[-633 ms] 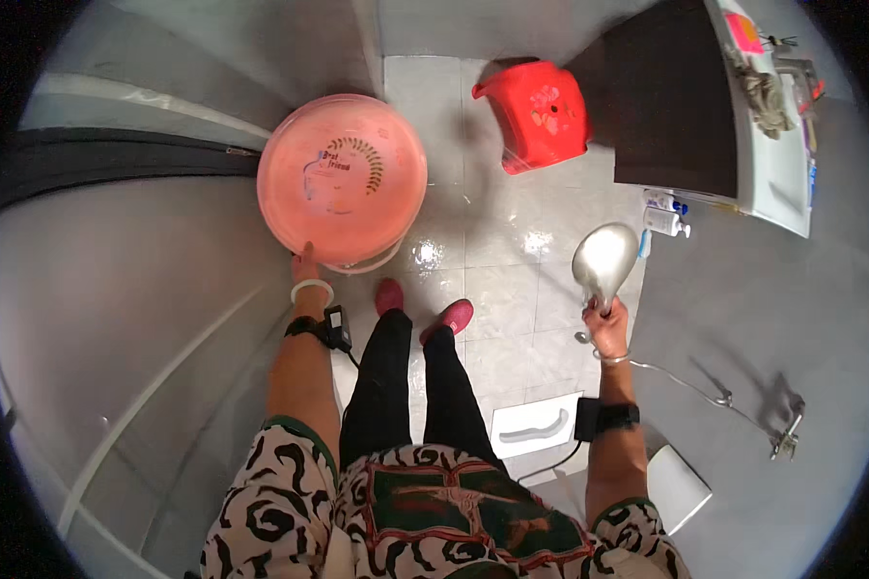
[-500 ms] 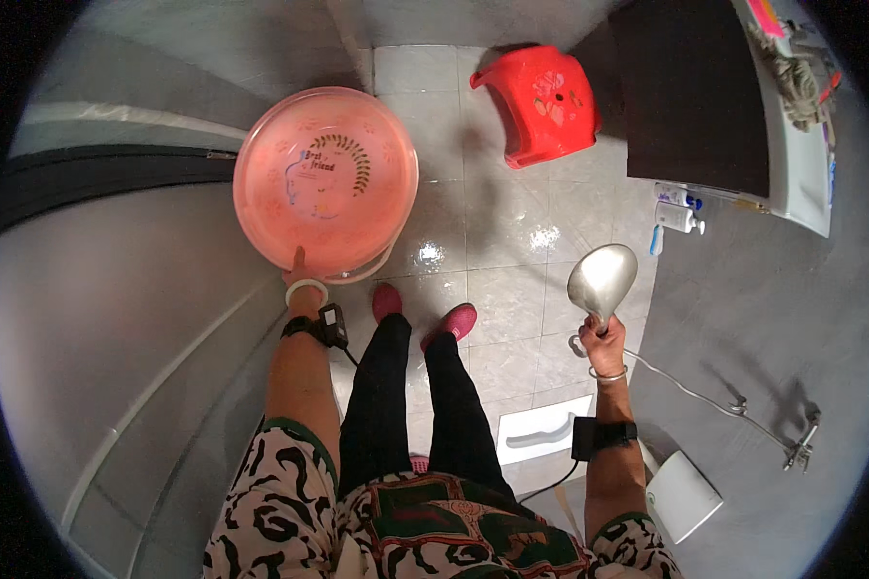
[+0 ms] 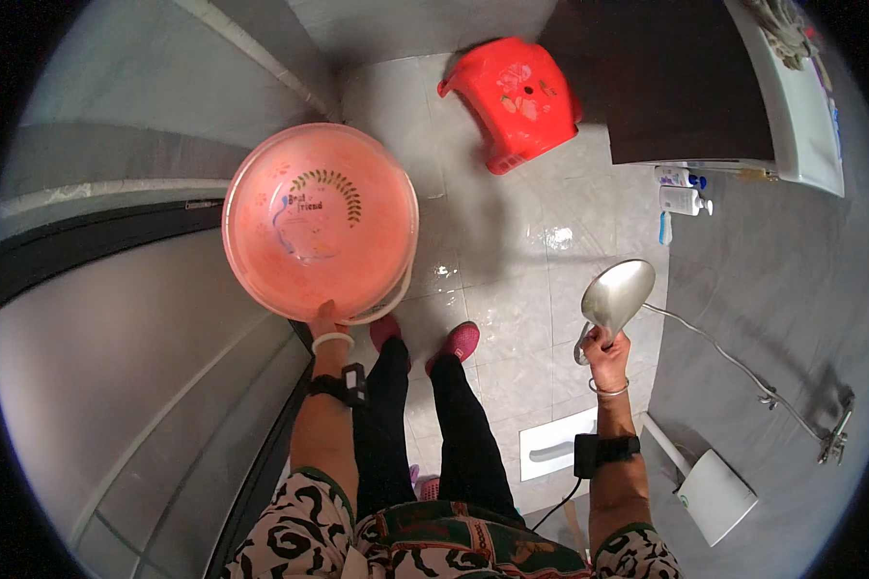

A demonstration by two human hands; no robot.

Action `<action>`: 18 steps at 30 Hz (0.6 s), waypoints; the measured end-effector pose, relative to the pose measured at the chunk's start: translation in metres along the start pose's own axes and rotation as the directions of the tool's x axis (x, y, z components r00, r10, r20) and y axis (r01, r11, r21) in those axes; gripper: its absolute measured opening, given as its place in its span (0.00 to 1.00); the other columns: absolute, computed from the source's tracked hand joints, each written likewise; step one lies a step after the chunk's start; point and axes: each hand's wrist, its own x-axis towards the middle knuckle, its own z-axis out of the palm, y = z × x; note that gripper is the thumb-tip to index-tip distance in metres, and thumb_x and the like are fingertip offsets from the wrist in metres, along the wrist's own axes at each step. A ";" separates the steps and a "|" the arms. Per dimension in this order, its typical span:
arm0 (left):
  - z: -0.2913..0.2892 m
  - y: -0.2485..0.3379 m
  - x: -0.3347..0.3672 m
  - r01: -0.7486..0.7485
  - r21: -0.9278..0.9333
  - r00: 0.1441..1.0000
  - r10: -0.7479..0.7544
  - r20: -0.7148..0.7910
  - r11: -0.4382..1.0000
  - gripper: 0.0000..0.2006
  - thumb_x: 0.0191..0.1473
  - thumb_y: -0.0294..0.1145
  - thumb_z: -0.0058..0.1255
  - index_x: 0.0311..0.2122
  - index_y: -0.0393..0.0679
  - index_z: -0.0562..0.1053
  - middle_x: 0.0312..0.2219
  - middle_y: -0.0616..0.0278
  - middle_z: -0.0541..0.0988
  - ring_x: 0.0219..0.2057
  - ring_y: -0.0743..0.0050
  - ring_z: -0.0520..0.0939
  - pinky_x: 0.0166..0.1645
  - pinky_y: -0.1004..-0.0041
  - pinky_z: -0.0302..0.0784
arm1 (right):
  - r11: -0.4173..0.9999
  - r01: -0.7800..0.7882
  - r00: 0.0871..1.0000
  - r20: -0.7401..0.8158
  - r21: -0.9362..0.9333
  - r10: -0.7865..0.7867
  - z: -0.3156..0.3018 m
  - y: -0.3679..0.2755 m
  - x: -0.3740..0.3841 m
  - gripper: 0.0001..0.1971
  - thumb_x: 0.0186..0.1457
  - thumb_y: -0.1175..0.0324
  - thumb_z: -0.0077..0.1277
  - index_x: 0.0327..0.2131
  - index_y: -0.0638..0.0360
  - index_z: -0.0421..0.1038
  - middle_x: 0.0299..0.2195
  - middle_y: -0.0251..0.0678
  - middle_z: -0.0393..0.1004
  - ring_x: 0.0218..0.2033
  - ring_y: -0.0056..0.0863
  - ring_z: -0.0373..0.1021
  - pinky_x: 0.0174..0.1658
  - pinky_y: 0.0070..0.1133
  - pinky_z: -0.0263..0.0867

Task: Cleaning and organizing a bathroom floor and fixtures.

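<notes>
While the person's left hand (image 3: 325, 316) grips the near rim of a round pink bucket (image 3: 352, 256) at left, thumb inside, its interior shows a green leafy arc (image 3: 343, 185), a blue line and small dark lettering (image 3: 305, 204). Farther off, mid-scene, stands a red stool (image 3: 541, 118). At right, the right hand (image 3: 608, 355) is closed around a shiny silver, teardrop-shaped shower head (image 3: 618, 292). Beyond, white bottles (image 3: 680, 200) carry labels too small to read.

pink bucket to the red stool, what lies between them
In the head view, only pale floor tiles, partly in shadow, show between the pink bucket and the red stool.
</notes>
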 end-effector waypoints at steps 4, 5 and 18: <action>0.037 -0.043 -0.009 0.032 -0.046 0.999 -0.034 -0.027 0.998 0.16 0.43 0.24 0.43 0.41 0.41 0.61 0.33 0.59 0.68 0.31 0.63 0.72 0.30 0.68 0.71 | 0.998 0.051 0.998 0.024 0.028 -0.052 -0.019 0.022 0.000 0.08 0.37 0.84 0.43 0.16 0.59 0.58 0.13 0.21 0.56 0.15 0.08 0.51 0.18 0.09 0.51; 0.046 -0.051 -0.009 0.048 -0.026 0.998 -0.049 -0.037 0.999 0.16 0.42 0.24 0.44 0.40 0.41 0.62 0.32 0.59 0.69 0.30 0.64 0.72 0.27 0.69 0.70 | 0.996 0.085 0.996 0.021 -0.034 -0.085 -0.020 0.024 0.000 0.08 0.36 0.84 0.43 0.16 0.59 0.58 0.13 0.19 0.55 0.15 0.08 0.49 0.18 0.09 0.50; 0.214 -0.070 0.052 0.047 -0.197 0.991 -0.021 0.131 0.979 0.20 0.42 0.31 0.46 0.43 0.51 0.57 0.32 0.60 0.67 0.32 0.64 0.70 0.27 0.68 0.68 | 0.997 -0.016 0.996 -0.090 -0.078 0.009 -0.106 0.048 0.001 0.08 0.38 0.86 0.42 0.21 0.60 0.60 0.17 0.22 0.58 0.20 0.10 0.54 0.22 0.10 0.56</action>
